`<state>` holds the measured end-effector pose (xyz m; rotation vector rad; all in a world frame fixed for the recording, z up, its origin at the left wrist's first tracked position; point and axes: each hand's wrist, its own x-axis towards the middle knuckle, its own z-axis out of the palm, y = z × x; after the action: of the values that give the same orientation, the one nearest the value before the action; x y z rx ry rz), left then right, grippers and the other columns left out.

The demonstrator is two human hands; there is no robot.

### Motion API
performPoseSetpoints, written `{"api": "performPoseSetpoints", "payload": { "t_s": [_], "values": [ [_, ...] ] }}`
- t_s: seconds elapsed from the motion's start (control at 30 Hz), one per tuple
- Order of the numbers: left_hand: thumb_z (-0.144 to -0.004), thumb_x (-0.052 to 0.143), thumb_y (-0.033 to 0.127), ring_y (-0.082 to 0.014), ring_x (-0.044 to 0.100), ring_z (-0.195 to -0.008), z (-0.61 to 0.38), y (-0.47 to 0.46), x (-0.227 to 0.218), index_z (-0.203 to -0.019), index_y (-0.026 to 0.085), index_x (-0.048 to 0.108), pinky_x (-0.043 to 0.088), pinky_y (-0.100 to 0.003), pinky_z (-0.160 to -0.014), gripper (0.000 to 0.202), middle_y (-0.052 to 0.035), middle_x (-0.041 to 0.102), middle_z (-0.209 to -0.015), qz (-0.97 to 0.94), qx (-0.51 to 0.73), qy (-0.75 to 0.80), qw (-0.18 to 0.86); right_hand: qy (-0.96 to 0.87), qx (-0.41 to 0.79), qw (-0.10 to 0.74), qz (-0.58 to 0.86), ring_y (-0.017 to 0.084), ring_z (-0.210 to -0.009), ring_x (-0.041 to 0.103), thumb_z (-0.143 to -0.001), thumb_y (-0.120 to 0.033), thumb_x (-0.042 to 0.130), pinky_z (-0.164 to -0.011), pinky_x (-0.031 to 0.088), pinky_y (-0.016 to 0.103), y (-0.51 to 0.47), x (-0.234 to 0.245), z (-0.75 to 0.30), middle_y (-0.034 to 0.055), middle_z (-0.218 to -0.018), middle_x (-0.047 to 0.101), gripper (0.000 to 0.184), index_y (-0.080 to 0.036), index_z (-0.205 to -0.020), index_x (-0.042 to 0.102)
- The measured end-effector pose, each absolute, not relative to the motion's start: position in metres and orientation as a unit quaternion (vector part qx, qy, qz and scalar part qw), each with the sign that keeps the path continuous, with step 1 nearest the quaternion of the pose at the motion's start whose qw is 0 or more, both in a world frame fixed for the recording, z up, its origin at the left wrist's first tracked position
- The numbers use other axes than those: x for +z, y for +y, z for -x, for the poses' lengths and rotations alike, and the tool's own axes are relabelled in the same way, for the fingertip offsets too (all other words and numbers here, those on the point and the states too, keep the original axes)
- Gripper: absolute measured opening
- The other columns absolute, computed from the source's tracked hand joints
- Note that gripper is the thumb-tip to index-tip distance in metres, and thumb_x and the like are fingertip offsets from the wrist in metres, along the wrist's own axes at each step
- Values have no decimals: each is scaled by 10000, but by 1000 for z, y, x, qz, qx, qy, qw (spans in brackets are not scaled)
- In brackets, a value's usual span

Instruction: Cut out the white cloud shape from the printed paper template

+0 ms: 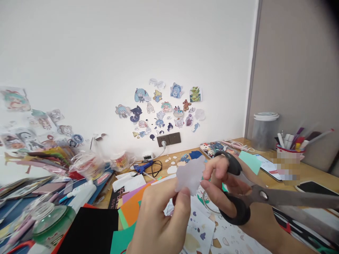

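Between thumb and finger, my left hand [164, 211] pinches a pale paper cutout [189, 174] with a wavy edge, its plain side facing me. My right hand [219, 180] is just to the right, its thumb and fingertip close to the cutout's edge; whether they touch it I cannot tell. Black-handled scissors [265, 195] hang on that hand's thumb and finger, blades pointing right, away from the cutout. Under both hands lie printed paper sheets [233, 236] with cut-out gaps and small coloured shapes.
Black paper [90, 231] and orange paper [137, 206] lie left of my hands. Behind are a blue glue gun [143, 167] and a wall socket [173, 138] below paper stickers. A phone [267, 165], pen cup [290, 153] and lidded tub [265, 132] stand right; a green container [54, 224] sits left.
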<state>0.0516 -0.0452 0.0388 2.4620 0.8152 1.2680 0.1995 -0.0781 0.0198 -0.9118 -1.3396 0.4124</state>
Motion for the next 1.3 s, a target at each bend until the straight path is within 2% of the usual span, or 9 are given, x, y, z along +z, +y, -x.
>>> {"api": "performPoseSetpoints", "payload": {
  "t_s": [0.27,0.47,0.6,0.73,0.87,0.97,1.03,1.2,1.3],
  "values": [
    [-828,370,95,-74,456,-579,-53,-46,46,-556,173,405,355,-181,-522,284,23,472,-640,-845,450,240,160,-603,128,656,435,117,-619,517,-773,-164,591,-483,397,226,-81,23,-199,-43,-764,534,213,-259,-730,405],
    [-823,382,113,-87,411,-523,-49,-48,45,-518,179,363,315,-202,-469,312,27,408,-539,-852,435,240,164,-602,136,661,426,127,-606,525,-755,-167,604,-480,405,236,-82,25,-199,-37,-755,559,215,-250,-703,414],
    [-815,402,121,-84,415,-520,-49,-49,44,-536,180,413,316,-202,-464,285,28,415,-559,-850,435,239,178,-611,122,661,419,122,-607,527,-765,-163,600,-470,404,227,-82,23,-198,-36,-755,561,210,-254,-721,417],
    [-802,417,103,-78,421,-520,-52,-51,45,-537,178,419,320,-195,-472,275,33,420,-559,-849,440,230,180,-618,99,658,419,110,-623,530,-776,-149,593,-528,425,233,-82,20,-198,-39,-748,555,214,-247,-729,409],
    [-786,433,80,-71,441,-524,-55,-51,46,-534,172,433,349,-174,-489,268,34,455,-574,-844,456,220,177,-630,112,652,408,95,-602,514,-781,-137,579,-466,399,200,-79,16,-199,-40,-780,553,213,-251,-747,402],
    [-785,431,60,-78,507,-614,-56,-50,47,-559,172,503,407,-159,-578,263,23,543,-668,-850,443,201,199,-651,133,627,408,76,-537,447,-758,-79,553,-438,368,189,-77,16,-201,-52,-771,527,230,-254,-755,404],
    [-786,428,64,-91,521,-649,-57,-50,46,-600,173,554,417,-171,-598,250,11,551,-700,-862,419,199,206,-655,169,608,416,73,-506,396,-745,-56,532,-415,335,189,-78,20,-202,-54,-737,501,232,-248,-745,401],
    [-797,413,94,-99,504,-594,-56,-49,47,-614,155,536,405,-196,-571,229,0,522,-644,-870,404,207,193,-649,248,618,368,82,-573,427,-698,-13,517,-484,377,187,-78,26,-206,-55,-686,431,263,-230,-714,370],
    [-798,395,95,-95,491,-549,-54,-48,48,-602,171,522,378,-190,-510,245,8,518,-601,-859,428,216,180,-627,277,630,364,84,-600,430,-729,-41,517,-486,377,182,-77,22,-214,-49,-722,417,250,-239,-743,366]
  ]
}}
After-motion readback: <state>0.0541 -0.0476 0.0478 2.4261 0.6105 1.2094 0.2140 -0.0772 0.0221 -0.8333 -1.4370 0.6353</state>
